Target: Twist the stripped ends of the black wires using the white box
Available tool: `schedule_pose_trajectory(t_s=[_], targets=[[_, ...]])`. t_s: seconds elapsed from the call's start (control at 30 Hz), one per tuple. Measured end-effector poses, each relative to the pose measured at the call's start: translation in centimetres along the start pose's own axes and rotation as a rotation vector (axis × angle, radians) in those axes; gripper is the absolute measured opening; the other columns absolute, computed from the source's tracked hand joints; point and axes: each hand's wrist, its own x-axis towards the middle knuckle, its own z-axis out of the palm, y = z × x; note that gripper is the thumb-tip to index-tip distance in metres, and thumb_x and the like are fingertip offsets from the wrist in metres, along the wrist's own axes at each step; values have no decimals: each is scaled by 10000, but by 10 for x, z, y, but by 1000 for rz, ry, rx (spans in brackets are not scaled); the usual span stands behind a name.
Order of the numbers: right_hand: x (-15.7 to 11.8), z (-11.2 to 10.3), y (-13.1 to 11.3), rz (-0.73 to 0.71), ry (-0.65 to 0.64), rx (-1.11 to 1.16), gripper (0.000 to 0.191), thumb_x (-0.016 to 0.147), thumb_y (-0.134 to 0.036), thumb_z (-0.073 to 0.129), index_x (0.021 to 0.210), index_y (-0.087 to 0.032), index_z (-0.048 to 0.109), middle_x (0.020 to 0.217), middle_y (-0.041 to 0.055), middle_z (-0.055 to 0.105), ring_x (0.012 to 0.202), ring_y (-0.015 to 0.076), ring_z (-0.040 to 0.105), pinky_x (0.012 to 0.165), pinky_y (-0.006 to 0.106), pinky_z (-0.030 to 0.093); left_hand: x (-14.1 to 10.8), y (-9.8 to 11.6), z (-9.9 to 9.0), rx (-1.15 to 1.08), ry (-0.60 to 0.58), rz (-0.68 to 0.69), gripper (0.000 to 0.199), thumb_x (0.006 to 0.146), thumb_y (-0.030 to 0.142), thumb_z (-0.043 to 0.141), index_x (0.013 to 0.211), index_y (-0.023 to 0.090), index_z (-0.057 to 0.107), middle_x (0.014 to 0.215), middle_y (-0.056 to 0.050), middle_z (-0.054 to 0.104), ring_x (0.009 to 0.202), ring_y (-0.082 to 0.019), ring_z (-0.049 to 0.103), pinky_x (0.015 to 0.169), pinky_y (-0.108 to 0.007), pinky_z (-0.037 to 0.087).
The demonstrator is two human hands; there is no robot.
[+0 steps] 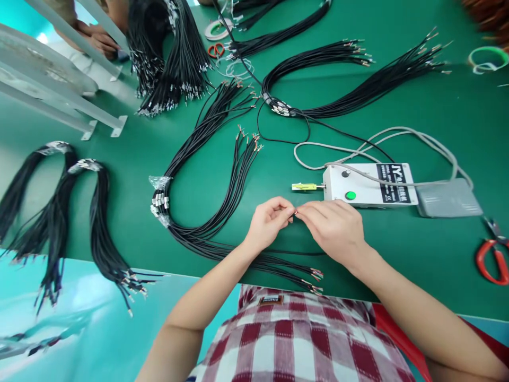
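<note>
Fingertip to fingertip, my left hand and my right hand pinch the thin stripped wire ends of a black cable. Only a tiny reddish bit shows between the fingers. The cable's body runs leftward beneath my hands to a bundle of black cables, bent in a U and wrapped in clear plastic at its bend. Loose cable ends lie below my wrists, near the table edge. Just beyond my right hand sits a white control box with a green button and a yellow-green clip at its left end.
A grey block adjoins the box, with grey cord looping behind. Red-handled pliers lie at the right edge. More cable bundles spread across the green table, with orange scissors behind. White metal frame legs and another person's hands are upper left.
</note>
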Motion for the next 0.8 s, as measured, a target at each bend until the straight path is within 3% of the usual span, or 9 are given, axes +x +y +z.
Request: schedule_pose_trajectory(t_s=[0.13, 0.2, 0.27, 0.4, 0.53, 0.7, 0.8], targets=[[1, 4, 3, -24, -46, -27, 271, 1034, -252, 495, 876, -196, 708, 780, 22, 735, 742, 155, 637, 710, 333, 337, -2, -5, 2, 197, 14, 140, 293, 891, 437, 654, 792, 163, 619, 689, -1, 578, 606, -99, 489, 562, -213, 397], [-1, 3, 8, -20, -37, -41, 270, 1034, -250, 497, 874, -190, 705, 770, 20, 734, 730, 151, 629, 707, 338, 327, -1, -8, 1, 349, 85, 263, 216, 925, 350, 609, 806, 172, 637, 761, -18, 608, 690, -123, 523, 640, -232, 426], [1, 1, 15, -4, 4, -74, 235, 1026, -243, 517, 894, -185, 703, 817, 22, 751, 758, 156, 633, 713, 347, 322, 2, -11, -1, 393, 141, 299, 187, 931, 312, 592, 815, 174, 640, 775, -18, 607, 707, -127, 526, 651, -233, 423], [17, -2, 34, -15, -24, -205, 184, 1019, -229, 522, 983, -183, 696, 1023, 58, 757, 953, 223, 613, 772, 390, 315, 18, -10, -10, 179, 137, 201, 266, 882, 409, 660, 798, 162, 609, 690, 10, 549, 592, -92, 482, 533, -209, 364], [31, 4, 49, -105, -143, -280, 279, 1031, -161, 439, 891, -209, 675, 913, 44, 733, 923, 228, 589, 792, 410, 322, 32, -4, -17, 50, 103, 123, 365, 800, 491, 742, 782, 154, 601, 636, 25, 535, 513, -60, 433, 465, -191, 307], [34, 11, 50, -104, -190, -291, 170, 1000, -195, 496, 970, -187, 663, 959, 89, 710, 960, 257, 576, 820, 425, 343, 38, -2, -20, 30, 95, 108, 375, 781, 482, 767, 780, 142, 609, 620, 23, 543, 491, -47, 429, 448, -176, 292], [36, 14, 47, -76, -218, -356, 177, 966, -124, 498, 907, -172, 657, 894, 81, 706, 904, 254, 579, 812, 414, 351, 44, -3, -21, 61, 99, 98, 336, 785, 436, 764, 771, 137, 614, 608, 22, 544, 489, -46, 435, 449, -172, 297]])
